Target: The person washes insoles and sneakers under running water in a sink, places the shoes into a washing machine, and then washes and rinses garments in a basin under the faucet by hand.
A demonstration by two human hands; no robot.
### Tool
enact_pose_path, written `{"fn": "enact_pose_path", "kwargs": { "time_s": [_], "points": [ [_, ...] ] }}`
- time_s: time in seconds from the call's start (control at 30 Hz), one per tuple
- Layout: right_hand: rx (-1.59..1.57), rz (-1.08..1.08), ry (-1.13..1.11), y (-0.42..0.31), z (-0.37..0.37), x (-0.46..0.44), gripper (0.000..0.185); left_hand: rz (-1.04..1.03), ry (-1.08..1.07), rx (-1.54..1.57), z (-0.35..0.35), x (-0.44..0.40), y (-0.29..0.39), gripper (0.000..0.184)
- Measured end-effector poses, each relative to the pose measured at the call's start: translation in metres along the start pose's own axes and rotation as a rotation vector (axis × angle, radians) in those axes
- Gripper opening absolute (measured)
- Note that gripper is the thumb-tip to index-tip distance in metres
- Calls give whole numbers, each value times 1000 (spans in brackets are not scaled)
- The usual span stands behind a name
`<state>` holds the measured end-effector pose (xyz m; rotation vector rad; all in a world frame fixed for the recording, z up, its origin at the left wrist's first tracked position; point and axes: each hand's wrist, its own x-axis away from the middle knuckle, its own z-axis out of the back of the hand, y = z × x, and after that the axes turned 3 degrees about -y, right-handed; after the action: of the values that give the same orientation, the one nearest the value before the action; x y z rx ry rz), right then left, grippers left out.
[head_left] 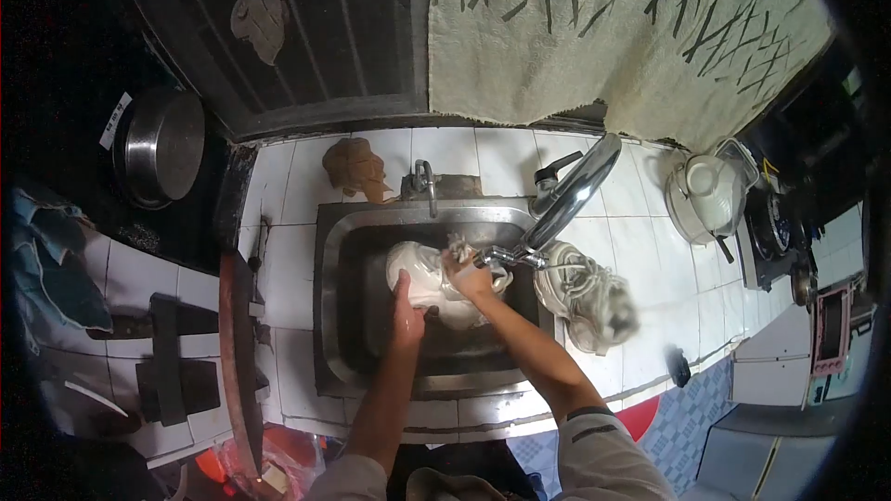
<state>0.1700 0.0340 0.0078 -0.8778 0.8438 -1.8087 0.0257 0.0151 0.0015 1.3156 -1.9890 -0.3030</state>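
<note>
Pale shoe: lies inside the metal sink, in the upper middle of the basin; looks shiny on top, with both hands on it.
Left hand: clasps the near side of the shoe, with thumb pointing up along it and fingers bent in against it, partly hidden.
Right hand: bunches at the top of the shoe, pinching a light, soft bit; lace or cloth, cannot tell which.
Faucet: slants over the right side of the sink, with jointed nozzle just beside the right hand.
Second shoe: sits on the white tiled surface, at the right edge of the sink; shows loose-looking laces, blurred at the right end.
Small tap: stands behind the sink, near the middle of the back rim.
Brown cloth: lies crumpled on the surface, behind the left corner of the sink.
Pale pot: rests farther right on the surface, well apart from the sink.
Curtain: hangs behind the sink, patterned with dark crossing strokes.
Metal pan: sits at far left, on a dark area.
</note>
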Motion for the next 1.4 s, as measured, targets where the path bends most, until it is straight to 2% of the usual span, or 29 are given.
{"fn": "enact_pose_path", "kwargs": {
  "time_s": [0.07, 0.13, 0.17, 0.2, 0.27, 0.3, 0.33, 0.37, 0.4, 0.47, 0.53, 0.57, 0.6, 0.67, 0.8, 0.83, 0.87, 0.9, 0.93, 0.97, 1.03, 1.07, 1.13, 1.17, 1.2, 1.23, 1.27, 1.3, 1.4],
  "points": [
    [185, -159, 57, 1, 9, 6, 28, 38, -41, 9, 12, -17, -2, 58],
    [-68, -80, -21, 63, -5, -3, 18, -437, 134, -819, 33, -31, -2, 65],
    [-223, -12, -76, 71, -7, 2, 23, -754, 279, -1192, -8, -3, 15, 72],
    [-378, 57, -133, 74, -7, 4, 27, -753, 284, -1189, -32, 10, 30, 72],
    [-346, 108, -206, 10, 25, 36, 17, -651, -504, -1907, -55, 27, 47, 78],
    [-324, 114, -317, 2, 31, 41, 17, -447, -635, -2003, -40, 14, 38, 82],
    [-300, 124, -420, -1, 35, 40, 17, -454, -638, -2003, -38, 10, 39, 82],
    [-97, 331, -394, 4, 31, 38, 21, -516, -615, -2082, -36, 7, 37, 83],
    [-14, 417, -386, -15, 40, 44, 32, -580, -592, -2156, -34, 4, 34, 83],
    [145, 478, -346, -25, 43, 46, 40, -574, -571, -2054, -23, -7, 28, 74],
    [280, 509, -399, -46, 52, 47, 41, -625, -544, -1736, -25, -16, 28, 58],
    [357, 567, -273, -45, 48, 43, 43, -574, -456, -1744, -24, -14, 25, 47],
    [432, 623, -146, -45, 43, 40, 46, -576, -460, -1744, -24, -13, 19, 47],
    [573, 597, -136, -46, 39, 33, 42, -408, -213, -1904, -21, -13, 8, 45],
    [560, 385, -151, -43, 42, 39, 48, -306, -296, -2010, -55, 21, 42, 44],
    [490, 367, -140, -35, 41, 40, 52, -225, -267, -2206, -53, 19, 44, 43],
    [419, 349, -129, -28, 39, 40, 55, -220, -268, -2214, -52, 19, 48, 43],
    [326, 152, -211, -42, 46, 47, 58, -289, -385, -2307, -52, 19, 52, 43],
    [322, 151, -207, -36, 38, 47, 58, -367, -509, -2393, -58, 18, 56, 44],
    [125, 47, -115, -22, 18, 49, 56, -365, -519, -2398, -66, 17, 58, 44],
    [-445, -122, 68, 30, -50, 42, 42, -89, -720, -2773, -96, 27, 67, 34],
    [-454, -129, 73, 17, -52, 47, 42, -84, -732, -2781, -108, 40, 70, 34],
    [-1106, -546, 71, -16, -48, 60, 41, -411, -686, -3163, -130, 64, 71, 29],
    [-1221, -659, 83, -5, -66, 54, 39, -408, -710, -3175, -134, 62, 66, 29],
    [-1237, -667, 92, 3, -86, 46, 39, -136, -729, -3185, -139, 52, 59, 35],
    [-1275, -619, 45, 0, -89, 47, 38, 132, -735, -3173, -143, 48, 54, 41],
    [-1265, -500, -46, -16, -79, 52, 37, 136, -755, -3183, -147, 56, 54, 41],
    [-1171, -331, -139, -30, -68, 60, 36, -28, -732, -3207, -151, 65, 54, 40],
    [-524, 161, -225, -82, -10, 86, 33, -528, -636, -3208, -173, 97, 65, 40]
  ]
}}
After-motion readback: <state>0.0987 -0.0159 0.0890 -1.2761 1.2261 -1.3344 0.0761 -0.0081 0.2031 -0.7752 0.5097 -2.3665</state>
